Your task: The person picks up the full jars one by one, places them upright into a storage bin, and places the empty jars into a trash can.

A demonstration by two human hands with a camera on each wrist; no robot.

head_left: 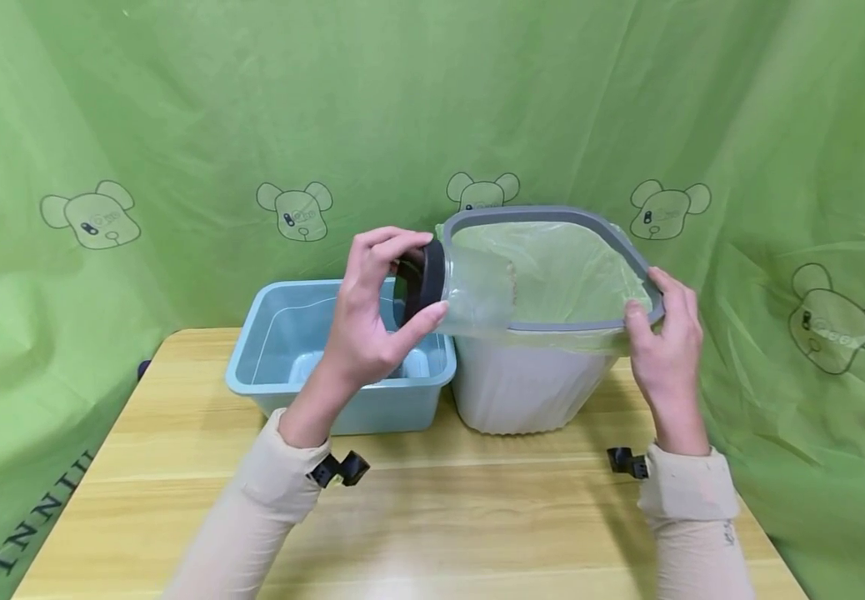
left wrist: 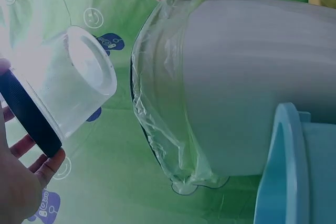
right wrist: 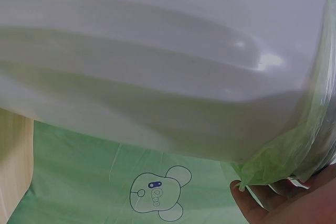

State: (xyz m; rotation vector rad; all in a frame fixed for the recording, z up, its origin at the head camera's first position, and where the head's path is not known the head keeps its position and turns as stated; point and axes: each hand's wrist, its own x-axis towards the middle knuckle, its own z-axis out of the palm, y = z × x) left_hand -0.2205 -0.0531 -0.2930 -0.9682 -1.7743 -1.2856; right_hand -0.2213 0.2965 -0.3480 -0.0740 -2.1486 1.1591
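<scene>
My left hand (head_left: 365,321) grips a clear jar (head_left: 473,292) by its black lid (head_left: 433,275), fingers above and thumb below in the head view. The jar lies on its side over the left edge of a white trash bin (head_left: 530,387), with its base toward the bin. In the left wrist view the jar (left wrist: 79,85) stands apart from the bin. My right hand (head_left: 668,342) holds the bin's grey rim (head_left: 646,267) at the right corner, thumb inside. A pale green trash bag (head_left: 567,271) lines the bin and folds over its edge.
A light blue plastic basin (head_left: 387,408) stands left of the bin on the wooden table (head_left: 432,517). Green cloth (head_left: 402,100) with bear heads hangs behind and at both sides. Small black devices (head_left: 338,469) are strapped to both wrists.
</scene>
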